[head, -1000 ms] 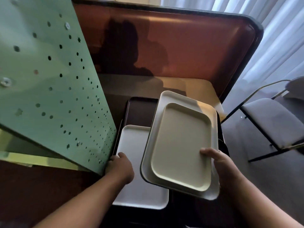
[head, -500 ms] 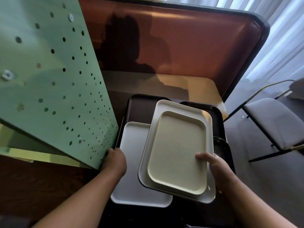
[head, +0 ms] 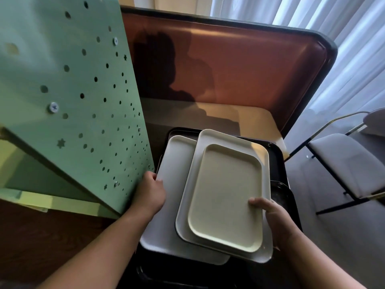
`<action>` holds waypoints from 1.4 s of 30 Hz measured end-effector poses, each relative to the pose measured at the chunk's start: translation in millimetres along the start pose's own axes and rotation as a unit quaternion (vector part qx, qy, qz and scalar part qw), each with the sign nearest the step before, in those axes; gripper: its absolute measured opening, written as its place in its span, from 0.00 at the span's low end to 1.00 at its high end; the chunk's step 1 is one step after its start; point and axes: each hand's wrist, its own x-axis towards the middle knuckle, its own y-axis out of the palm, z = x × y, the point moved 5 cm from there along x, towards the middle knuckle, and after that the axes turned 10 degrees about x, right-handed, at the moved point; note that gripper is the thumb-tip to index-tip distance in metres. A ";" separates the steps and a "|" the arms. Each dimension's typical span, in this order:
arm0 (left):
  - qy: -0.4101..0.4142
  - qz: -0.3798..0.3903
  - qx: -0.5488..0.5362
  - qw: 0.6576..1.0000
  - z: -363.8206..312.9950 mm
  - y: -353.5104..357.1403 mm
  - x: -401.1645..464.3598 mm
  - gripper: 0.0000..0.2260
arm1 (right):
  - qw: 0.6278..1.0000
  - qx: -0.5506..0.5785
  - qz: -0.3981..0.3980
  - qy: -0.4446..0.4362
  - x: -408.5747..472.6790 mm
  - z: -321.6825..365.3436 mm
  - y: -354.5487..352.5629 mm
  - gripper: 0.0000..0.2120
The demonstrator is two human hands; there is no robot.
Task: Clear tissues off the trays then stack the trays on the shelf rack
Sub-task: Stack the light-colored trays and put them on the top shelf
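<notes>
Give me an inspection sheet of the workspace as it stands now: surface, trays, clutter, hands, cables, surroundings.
Surface: dark wooden table, lower left.
Job's things: cream tray nested in a larger white tray; white tray beside and partly under them; black trays underneath. No tissues seen on any tray.
Clutter: nothing seen.
Hands: left hand grips the left white tray's edge; right hand holds the nested pair, thumb on the cream tray.
Cables: nothing seen.
Surroundings: green perforated rack panel at left, brown booth seat behind, grey chair and curtains at right.
</notes>
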 end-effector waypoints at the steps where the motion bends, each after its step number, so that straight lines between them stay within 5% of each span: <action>1: -0.012 0.006 -0.030 0.999 -0.5 -1.1 0.3 0.09 | 1.000 0.003 0.001 -0.001 0.5 0.7 0.8 0.41; 8: 0.022 0.038 -0.144 0.989 -20.8 -4.5 0.8 0.08 | 0.998 -0.001 0.041 -0.042 -2.2 22.8 15.6 0.34; 15: 0.014 0.093 -0.263 0.960 -52.8 0.7 -16.6 0.12 | 0.998 0.013 0.056 0.031 0.6 20.7 22.8 0.33; 20: -0.048 0.274 -0.339 0.899 -61.3 14.4 -27.5 0.29 | 1.000 -0.009 0.013 -0.002 10.7 20.7 19.0 0.25; 26: -0.010 0.331 -0.334 0.883 -70.3 24.2 -18.9 0.30 | 1.000 0.000 0.005 0.028 12.6 11.9 13.6 0.40; 32: -0.029 0.337 -0.317 0.886 -74.0 31.9 -17.6 0.30 | 0.994 0.076 0.057 0.045 9.0 9.3 8.1 0.32; 37: -0.027 0.086 -0.032 0.995 -49.8 38.5 27.9 0.16 | 0.996 0.075 0.030 0.050 15.3 3.6 -3.3 0.42; 40: -0.065 0.050 0.179 0.980 -12.3 57.3 50.7 0.20 | 0.994 0.082 0.027 0.072 18.7 -3.7 -12.6 0.48; 42: -0.063 0.051 0.304 0.949 4.8 66.7 56.0 0.27 | 0.990 0.106 0.040 0.090 18.8 -5.3 -15.6 0.37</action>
